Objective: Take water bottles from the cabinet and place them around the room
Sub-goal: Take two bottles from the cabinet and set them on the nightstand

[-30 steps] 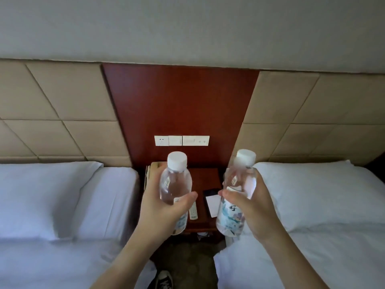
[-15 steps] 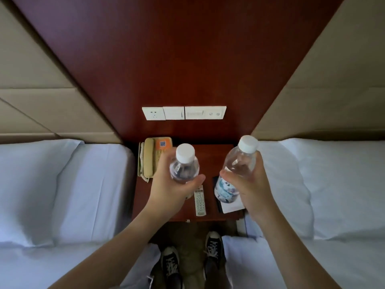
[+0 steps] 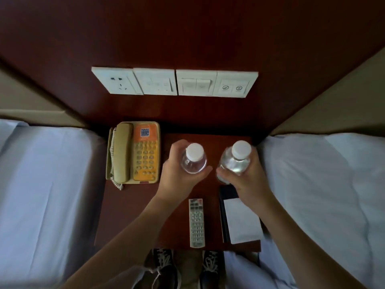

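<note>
**Two bottles held over bedside desk**

Left hand [image 3: 177, 178] grips the left water bottle [image 3: 193, 161], fingers and thumb curled round its body; white cap up, bottle upright, seen from above. Right hand [image 3: 248, 180] grips the right water bottle [image 3: 234, 161] the same way, cap up. Both bottles sit side by side near the desk's [image 3: 129, 215] far edge, right of centre, close together but apart. Cannot tell whether their bases touch the desk top; hands hide them.

Beige-and-orange phone [image 3: 135, 152] at the far left corner, handset on its cradle, coiled cord along its left side. Grey remote [image 3: 196, 223] lies lengthwise near the near edge, about centre. Black folder with a white notepad [image 3: 242, 221] along the right edge, just beside the remote; right wrist crosses over its far end. Row of white wall switches and a socket [image 3: 175, 82] on the red wood panel above the far edge. White beds flank the desk, left bed [image 3: 48, 184] and right bed [image 3: 325, 184]. Dark sneakers [image 3: 164, 265] show below the near edge.
</note>
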Action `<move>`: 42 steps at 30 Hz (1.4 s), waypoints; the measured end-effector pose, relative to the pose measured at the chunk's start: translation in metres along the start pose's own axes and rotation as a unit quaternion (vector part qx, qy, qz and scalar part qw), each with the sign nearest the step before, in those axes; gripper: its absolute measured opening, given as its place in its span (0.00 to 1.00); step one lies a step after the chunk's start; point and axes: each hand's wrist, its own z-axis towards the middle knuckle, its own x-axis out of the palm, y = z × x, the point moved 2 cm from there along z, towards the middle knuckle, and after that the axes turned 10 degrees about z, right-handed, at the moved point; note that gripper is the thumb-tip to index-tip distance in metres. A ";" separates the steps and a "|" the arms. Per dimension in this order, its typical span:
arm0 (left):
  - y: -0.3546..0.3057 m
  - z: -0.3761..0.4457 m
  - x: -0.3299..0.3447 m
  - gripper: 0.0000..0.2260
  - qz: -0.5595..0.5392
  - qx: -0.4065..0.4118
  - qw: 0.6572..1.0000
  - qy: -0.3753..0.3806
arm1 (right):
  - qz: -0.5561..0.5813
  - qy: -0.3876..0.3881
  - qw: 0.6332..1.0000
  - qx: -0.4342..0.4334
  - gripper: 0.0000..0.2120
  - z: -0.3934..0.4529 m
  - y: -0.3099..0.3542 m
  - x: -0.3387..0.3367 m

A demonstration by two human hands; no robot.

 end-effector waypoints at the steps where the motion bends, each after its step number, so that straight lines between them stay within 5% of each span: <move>1: 0.012 0.007 0.008 0.32 0.011 0.001 1.000 0.016 | 0.001 0.004 1.000 0.002 0.31 0.010 -0.013 0.001; 13: 0.097 0.048 0.054 0.33 0.036 0.013 0.998 0.045 | 0.000 0.002 1.000 -0.019 0.32 0.067 -0.109 -0.001; 22: 0.127 0.046 0.058 0.32 0.097 -0.051 0.990 0.084 | -0.091 0.042 0.995 -0.024 0.33 0.068 -0.121 -0.005; 28: 0.132 0.074 0.058 0.27 0.112 -0.034 0.983 0.142 | -0.158 0.086 0.983 0.038 0.34 0.089 -0.133 -0.012; 42: 0.136 0.136 0.063 0.34 0.195 0.033 0.955 0.221 | -0.231 0.114 0.966 -0.030 0.32 0.154 -0.129 -0.010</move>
